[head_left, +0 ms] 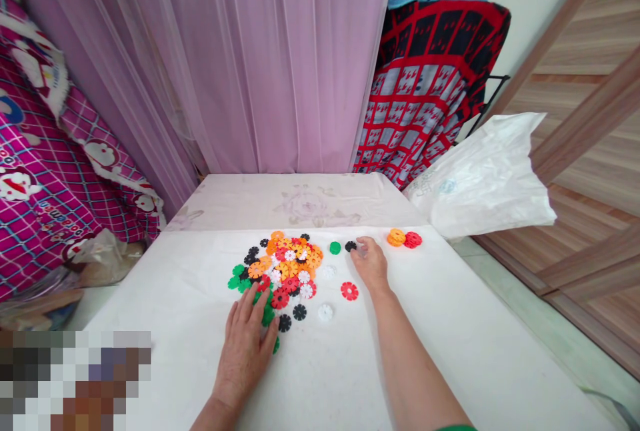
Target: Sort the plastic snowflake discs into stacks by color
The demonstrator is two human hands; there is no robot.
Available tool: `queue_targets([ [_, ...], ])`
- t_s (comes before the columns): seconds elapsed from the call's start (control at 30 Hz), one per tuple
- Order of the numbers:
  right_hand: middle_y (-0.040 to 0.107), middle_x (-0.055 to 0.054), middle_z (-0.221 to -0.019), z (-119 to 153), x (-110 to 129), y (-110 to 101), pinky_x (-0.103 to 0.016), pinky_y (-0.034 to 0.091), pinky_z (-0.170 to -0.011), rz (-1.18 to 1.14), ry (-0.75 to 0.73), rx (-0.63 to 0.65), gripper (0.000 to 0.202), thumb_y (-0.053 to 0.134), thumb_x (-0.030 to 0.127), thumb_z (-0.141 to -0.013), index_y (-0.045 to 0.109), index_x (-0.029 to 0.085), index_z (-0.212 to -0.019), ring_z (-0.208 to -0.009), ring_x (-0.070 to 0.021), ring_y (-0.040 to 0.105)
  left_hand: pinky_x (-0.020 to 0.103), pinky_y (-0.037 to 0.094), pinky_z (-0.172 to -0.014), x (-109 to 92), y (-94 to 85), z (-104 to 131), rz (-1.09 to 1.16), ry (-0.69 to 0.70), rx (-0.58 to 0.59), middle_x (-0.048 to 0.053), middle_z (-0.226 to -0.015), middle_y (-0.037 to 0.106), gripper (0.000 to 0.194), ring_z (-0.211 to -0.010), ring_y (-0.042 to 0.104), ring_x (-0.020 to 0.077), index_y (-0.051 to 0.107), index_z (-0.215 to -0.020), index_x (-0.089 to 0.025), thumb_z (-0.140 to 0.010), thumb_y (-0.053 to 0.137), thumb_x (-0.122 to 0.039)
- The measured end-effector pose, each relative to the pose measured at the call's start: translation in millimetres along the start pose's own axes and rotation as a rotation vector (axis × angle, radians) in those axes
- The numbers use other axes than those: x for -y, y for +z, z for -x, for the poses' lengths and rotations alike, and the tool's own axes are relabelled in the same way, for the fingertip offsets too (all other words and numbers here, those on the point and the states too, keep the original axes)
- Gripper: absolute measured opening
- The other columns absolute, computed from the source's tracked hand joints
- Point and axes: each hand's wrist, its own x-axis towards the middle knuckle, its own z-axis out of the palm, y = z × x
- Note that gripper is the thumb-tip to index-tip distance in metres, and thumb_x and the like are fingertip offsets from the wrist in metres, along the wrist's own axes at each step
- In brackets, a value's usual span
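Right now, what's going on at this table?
A person is handling notched plastic discs. The left hand lies, fingers spread, over the near-left edge of a mixed-color pile. The right hand is at a black disc beside a green one; whether it's gripped isn't clear. An orange stack and red stack sit farther right.

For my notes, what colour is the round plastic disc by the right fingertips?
The disc is black; head view shows it.
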Motion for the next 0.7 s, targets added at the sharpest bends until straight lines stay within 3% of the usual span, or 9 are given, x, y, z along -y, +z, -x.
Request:
queue_targets([
  [0.27, 0.065, -0.005, -0.095, -0.9, -5.1, 7.2, -0.036, 0.046, -0.082, 0.056, -0.098, 0.086, 0.031, 0.053, 0.030, -0.071, 0.059, 0.022, -0.100, -0.085, -0.0202, 0.058, 0.052, 0.029, -0.114, 1.7, 1.9, 1.3, -0.002, -0.001, 0.003, 0.010, -0.147, 0.046, 0.049, -0.137, 0.040, 0.0264, 0.048, -0.136, -0.025, -0.089, 0.047, -0.039],
  [0.7, 0.068, -0.007, -0.097, -0.2, -5.2, 6.9, -0.037, 0.047, -0.083, -0.012, -0.055, 0.044, 0.033, 0.055, 0.038, -0.072, 0.060, 0.021, -0.099, -0.083, -0.0207, 0.061, 0.053, 0.029, -0.113, -0.1, 2.6, -1.5, 0.042, -0.022, 0.010, 0.010, -0.147, 0.045, 0.050, -0.135, 0.041, 0.0269, 0.047, -0.138, -0.026, -0.088, 0.046, -0.032],
])
